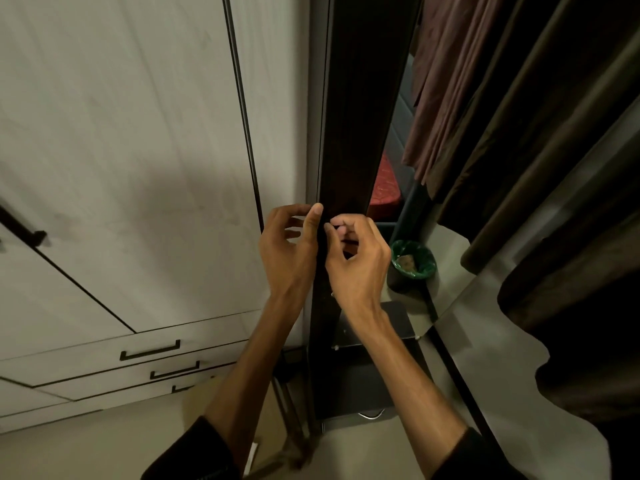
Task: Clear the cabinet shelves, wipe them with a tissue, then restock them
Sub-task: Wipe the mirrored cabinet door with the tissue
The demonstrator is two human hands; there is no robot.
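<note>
A tall, narrow dark-brown cabinet door (360, 109) stands shut in the middle of the head view. My left hand (289, 252) curls around the door's left edge, thumb pressed on its front face. My right hand (358, 258) is beside it on the door's front, fingers bent and pinched together on a small dark fitting that I cannot make out. The cabinet's shelves and their contents are hidden behind the door. No tissue is in view.
A white wardrobe (121, 150) with black handles and drawers (152, 351) fills the left. Dark curtains (536, 150) hang on the right. A green bowl (414, 259) sits on a ledge right of the door, above a small glass shelf (377, 327).
</note>
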